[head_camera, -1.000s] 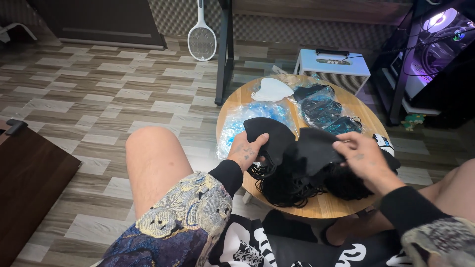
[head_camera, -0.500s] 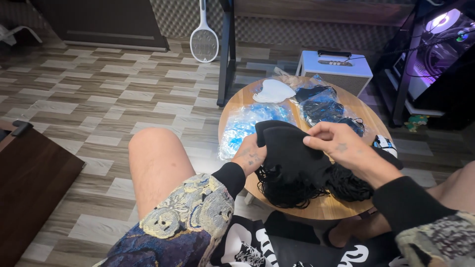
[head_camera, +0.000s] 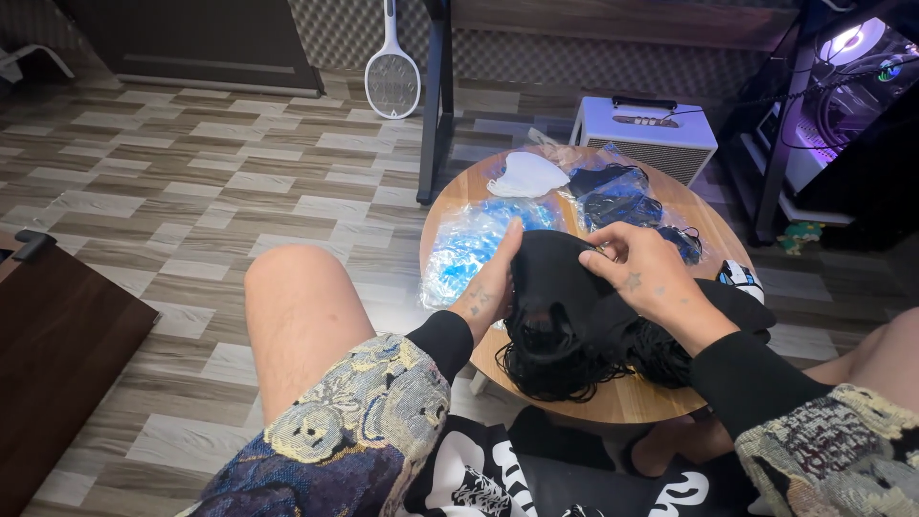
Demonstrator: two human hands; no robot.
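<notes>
Hands meet over a round wooden tabletop: the left hand and the right hand both pinch the top edge of a black cloth face mask, close together but not touching. The mask is held above a pile of black masks with tangled ear loops. Behind it lie clear blue plastic bags, a white mask and packed dark masks. A white box-shaped amplifier stands on the floor beyond.

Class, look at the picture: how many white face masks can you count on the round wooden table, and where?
1. The single white face mask lies at the far left edge of the round wooden table, beside the clear plastic bags. More could be hidden under the black masks.
</notes>
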